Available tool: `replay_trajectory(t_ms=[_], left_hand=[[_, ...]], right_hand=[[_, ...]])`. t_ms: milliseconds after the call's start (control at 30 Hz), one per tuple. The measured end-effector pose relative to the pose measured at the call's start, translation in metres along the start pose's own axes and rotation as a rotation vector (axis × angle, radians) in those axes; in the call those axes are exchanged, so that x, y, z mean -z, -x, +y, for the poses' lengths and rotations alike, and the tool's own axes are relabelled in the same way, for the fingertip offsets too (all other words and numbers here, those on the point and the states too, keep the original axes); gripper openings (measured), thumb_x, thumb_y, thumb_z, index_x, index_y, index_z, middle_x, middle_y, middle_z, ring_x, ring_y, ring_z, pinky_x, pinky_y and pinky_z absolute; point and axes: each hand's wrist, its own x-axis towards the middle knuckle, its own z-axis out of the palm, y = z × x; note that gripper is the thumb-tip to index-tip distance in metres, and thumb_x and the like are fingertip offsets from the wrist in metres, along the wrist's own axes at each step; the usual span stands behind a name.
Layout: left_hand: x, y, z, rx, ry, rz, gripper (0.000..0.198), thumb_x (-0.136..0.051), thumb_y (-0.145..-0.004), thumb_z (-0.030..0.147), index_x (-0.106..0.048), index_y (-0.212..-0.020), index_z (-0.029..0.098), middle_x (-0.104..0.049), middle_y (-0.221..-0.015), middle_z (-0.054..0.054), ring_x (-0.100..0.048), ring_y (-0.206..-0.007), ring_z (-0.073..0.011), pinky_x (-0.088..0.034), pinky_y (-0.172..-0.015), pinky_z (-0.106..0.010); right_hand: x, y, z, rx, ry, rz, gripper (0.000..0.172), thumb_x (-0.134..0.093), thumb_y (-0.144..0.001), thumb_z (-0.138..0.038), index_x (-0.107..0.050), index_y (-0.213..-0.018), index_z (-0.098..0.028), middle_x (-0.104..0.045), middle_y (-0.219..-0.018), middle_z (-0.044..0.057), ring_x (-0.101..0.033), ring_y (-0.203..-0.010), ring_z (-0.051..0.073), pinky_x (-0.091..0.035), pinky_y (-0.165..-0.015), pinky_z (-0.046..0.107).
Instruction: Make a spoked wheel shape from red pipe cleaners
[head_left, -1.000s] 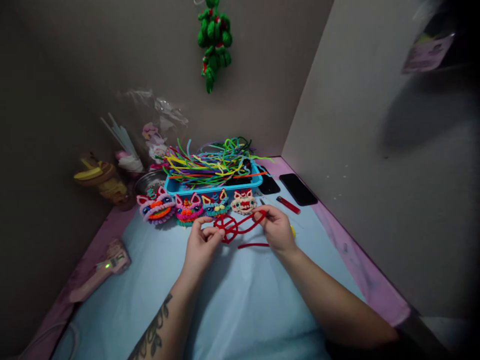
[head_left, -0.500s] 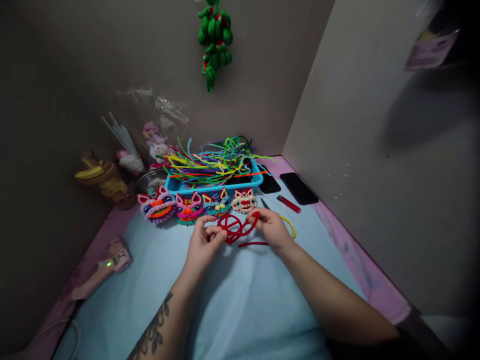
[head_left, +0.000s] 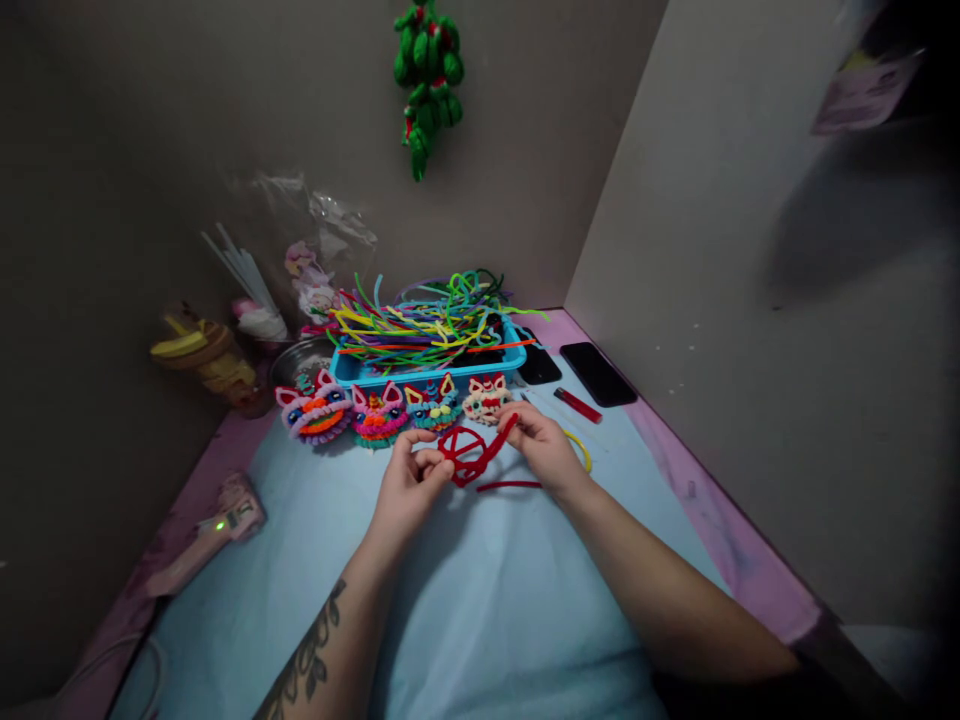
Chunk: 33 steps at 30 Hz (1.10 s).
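Between my hands is a red pipe cleaner frame (head_left: 463, 455), bent into a round shape with crossing strands. My left hand (head_left: 417, 475) pinches its left edge between thumb and fingers. My right hand (head_left: 544, 450) is closed on the red pipe cleaner strand (head_left: 501, 440) that runs up and right from the frame. Below, a loose straight red pipe cleaner (head_left: 506, 486) lies on the blue cloth, its right end hidden by my right hand. A yellow pliers-like handle (head_left: 581, 452) shows partly behind that hand.
Several finished pipe cleaner lion heads (head_left: 379, 415) stand in a row before a blue tray (head_left: 427, 380) heaped with coloured pipe cleaners. Right lie a red lighter (head_left: 578, 405) and two dark phones (head_left: 598, 375). A pink glue gun (head_left: 217, 530) with a lit green light lies left.
My right hand has risen slightly. The red strand in it, earlier a curved loop, now runs straighter up from the frame. My left hand has hardly moved.
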Motion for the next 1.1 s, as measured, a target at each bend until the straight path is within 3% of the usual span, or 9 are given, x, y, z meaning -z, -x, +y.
replay_trajectory(t_ms=[133, 467, 600, 767, 1100], left_hand=[[0.0, 0.001, -0.001, 0.011, -0.018, -0.068, 0.046, -0.074, -0.064, 0.032, -0.043, -0.096, 0.021, -0.057, -0.061, 0.007, -0.053, -0.053, -0.0088, -0.036, -0.052, -0.019], [-0.002, 0.002, -0.001, -0.057, 0.019, 0.013, 0.044, -0.073, -0.066, 0.029, -0.042, -0.096, 0.021, -0.058, -0.063, 0.007, -0.051, -0.052, -0.0075, -0.038, -0.051, -0.018], [-0.003, 0.002, -0.002, -0.059, 0.021, 0.012, 0.044, -0.072, -0.067, 0.028, -0.041, -0.097, 0.021, -0.06, -0.063, 0.007, -0.055, -0.054, -0.0085, -0.041, -0.053, -0.019], [-0.003, 0.002, -0.004, -0.045, 0.02, 0.04, 0.046, -0.072, -0.068, 0.03, -0.039, -0.099, 0.022, -0.061, -0.066, 0.007, -0.059, -0.052, -0.0093, -0.043, -0.05, -0.019], [-0.008, 0.003, -0.003, 0.054, 0.091, -0.013, 0.048, -0.07, -0.069, 0.033, -0.034, -0.1, 0.025, -0.058, -0.076, 0.007, -0.065, -0.051, -0.0141, -0.048, -0.045, -0.023]], right_hand=[[-0.001, 0.001, 0.001, -0.029, -0.02, -0.054, 0.02, -0.063, -0.077, -0.039, -0.062, -0.069, -0.02, -0.059, -0.1, 0.006, -0.056, -0.098, 0.021, -0.041, -0.092, 0.037], [-0.015, 0.014, -0.008, -0.008, 0.122, -0.235, 0.008, -0.07, -0.073, -0.031, -0.071, -0.073, -0.023, -0.054, -0.125, 0.006, -0.047, -0.121, 0.025, -0.03, -0.107, 0.044], [-0.017, 0.015, -0.007, -0.021, 0.123, -0.273, 0.01, -0.068, -0.075, -0.031, -0.072, -0.079, -0.023, -0.052, -0.128, 0.006, -0.045, -0.123, 0.025, -0.031, -0.107, 0.046], [-0.017, 0.016, -0.004, -0.065, 0.082, -0.281, 0.019, -0.061, -0.08, -0.033, -0.07, -0.092, -0.022, -0.047, -0.132, 0.007, -0.045, -0.123, 0.024, -0.037, -0.103, 0.042], [-0.024, 0.016, 0.001, -0.105, 0.051, -0.189, 0.017, -0.064, -0.077, -0.036, -0.068, -0.082, -0.02, -0.053, -0.119, 0.008, -0.052, -0.112, 0.023, -0.038, -0.101, 0.041]])
